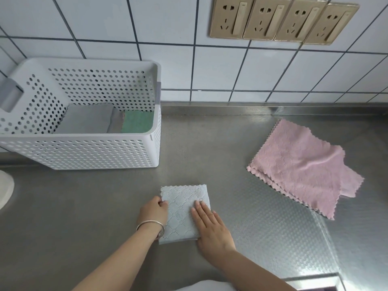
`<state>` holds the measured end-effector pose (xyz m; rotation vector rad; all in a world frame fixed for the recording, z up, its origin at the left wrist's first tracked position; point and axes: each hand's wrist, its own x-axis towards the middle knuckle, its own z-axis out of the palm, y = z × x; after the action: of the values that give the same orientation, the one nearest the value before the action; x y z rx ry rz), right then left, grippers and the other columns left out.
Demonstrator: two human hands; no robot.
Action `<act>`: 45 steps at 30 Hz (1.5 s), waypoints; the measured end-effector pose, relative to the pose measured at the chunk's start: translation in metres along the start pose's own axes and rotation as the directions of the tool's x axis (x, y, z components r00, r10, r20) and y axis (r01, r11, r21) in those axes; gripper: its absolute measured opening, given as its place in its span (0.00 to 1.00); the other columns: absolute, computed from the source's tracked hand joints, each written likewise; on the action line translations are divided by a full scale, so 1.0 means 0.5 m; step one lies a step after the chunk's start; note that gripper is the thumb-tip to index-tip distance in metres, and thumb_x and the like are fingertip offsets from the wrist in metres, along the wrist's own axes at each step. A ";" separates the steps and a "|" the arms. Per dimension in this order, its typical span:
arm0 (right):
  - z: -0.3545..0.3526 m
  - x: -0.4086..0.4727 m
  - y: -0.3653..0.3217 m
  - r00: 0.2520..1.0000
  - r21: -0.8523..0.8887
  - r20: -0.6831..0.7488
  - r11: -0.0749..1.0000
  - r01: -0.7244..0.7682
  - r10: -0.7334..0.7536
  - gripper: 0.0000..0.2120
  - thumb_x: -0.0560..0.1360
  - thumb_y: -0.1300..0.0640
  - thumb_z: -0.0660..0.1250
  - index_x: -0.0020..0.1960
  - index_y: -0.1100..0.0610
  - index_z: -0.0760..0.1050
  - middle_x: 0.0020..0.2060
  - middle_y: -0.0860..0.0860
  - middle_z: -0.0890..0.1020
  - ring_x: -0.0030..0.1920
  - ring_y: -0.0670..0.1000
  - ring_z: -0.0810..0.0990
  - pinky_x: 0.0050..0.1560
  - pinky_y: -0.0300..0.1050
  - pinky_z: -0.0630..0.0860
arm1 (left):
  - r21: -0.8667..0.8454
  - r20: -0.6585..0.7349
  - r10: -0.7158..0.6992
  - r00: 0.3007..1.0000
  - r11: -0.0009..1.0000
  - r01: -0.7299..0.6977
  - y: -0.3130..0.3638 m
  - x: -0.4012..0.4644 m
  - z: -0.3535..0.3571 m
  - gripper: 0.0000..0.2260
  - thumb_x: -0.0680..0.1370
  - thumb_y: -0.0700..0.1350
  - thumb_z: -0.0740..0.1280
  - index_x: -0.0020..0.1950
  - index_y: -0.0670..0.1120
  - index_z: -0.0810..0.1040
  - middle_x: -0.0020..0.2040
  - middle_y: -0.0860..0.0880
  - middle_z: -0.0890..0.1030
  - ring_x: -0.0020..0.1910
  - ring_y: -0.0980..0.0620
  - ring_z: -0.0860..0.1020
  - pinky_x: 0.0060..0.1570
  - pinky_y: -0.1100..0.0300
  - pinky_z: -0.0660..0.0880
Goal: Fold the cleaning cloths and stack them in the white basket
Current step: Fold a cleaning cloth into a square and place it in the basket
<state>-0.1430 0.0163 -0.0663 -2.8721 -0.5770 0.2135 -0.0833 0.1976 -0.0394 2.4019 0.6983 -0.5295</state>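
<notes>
1. The left hand (154, 211) curls its grip around the left edge of a folded light-blue cloth (181, 211), fingers pinching that edge; a silver bangle (151, 226) sits on the wrist.
2. The right hand (212, 225) lies flat, fingers straight and together, its grip fully spread and pressing down on the right part of the same cloth without closing on it.
3. The light-blue cloth lies between the two hands on the steel counter (94, 206), folded to a small rectangle with a diamond-stitched pattern and scalloped edges.
4. Up and to the left of the left hand's grip, well apart from it, the white basket (84, 152) stands on the counter against the tiled wall (231, 66). Its walls are perforated.
5. On the basket's floor lie folded cloths: a grey cloth (88, 119) to the left and a green cloth (137, 121) to the right, just beside each other.
6. To the right of the right hand's grip and farther from the person, well apart, a pink cloth (302, 164) lies loosely folded on the counter, its layers uneven.
7. Above the pink cloth, four gold-coloured wall sockets (281, 19) sit in a row on the tiles.
</notes>
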 end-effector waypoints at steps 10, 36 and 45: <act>-0.028 -0.038 0.007 0.990 -0.068 0.143 0.997 0.028 -0.018 0.46 0.64 0.38 0.61 0.76 0.53 0.51 0.76 0.50 0.56 0.75 0.50 0.51 0.70 0.49 0.48 | 0.369 -0.190 0.558 0.808 0.803 -0.468 -0.028 -0.039 0.030 0.22 0.68 0.53 0.57 0.59 0.49 0.73 0.58 0.47 0.78 0.58 0.47 0.71 0.54 0.48 0.68; -0.108 0.040 -0.004 0.679 0.539 0.454 0.428 -0.725 0.577 0.07 0.76 0.56 0.59 0.46 0.57 0.74 0.41 0.52 0.77 0.41 0.51 0.75 0.39 0.39 0.66 | 0.094 -0.130 -0.103 0.986 0.989 0.116 -0.022 -0.073 0.017 0.14 0.71 0.58 0.64 0.51 0.53 0.82 0.61 0.45 0.72 0.60 0.43 0.70 0.60 0.54 0.69; -0.127 0.010 0.042 0.680 0.639 0.521 0.293 -0.711 0.516 0.07 0.75 0.53 0.59 0.45 0.57 0.70 0.38 0.50 0.73 0.41 0.51 0.72 0.40 0.42 0.66 | -0.169 -0.098 -0.033 0.995 0.986 0.016 0.031 -0.140 0.035 0.13 0.78 0.50 0.61 0.55 0.44 0.78 0.53 0.45 0.82 0.53 0.44 0.78 0.47 0.59 0.68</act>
<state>-0.1194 -0.0116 -0.0102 -1.9484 0.5890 0.7102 -0.1325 0.1509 -0.0108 2.2768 0.7849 -0.3463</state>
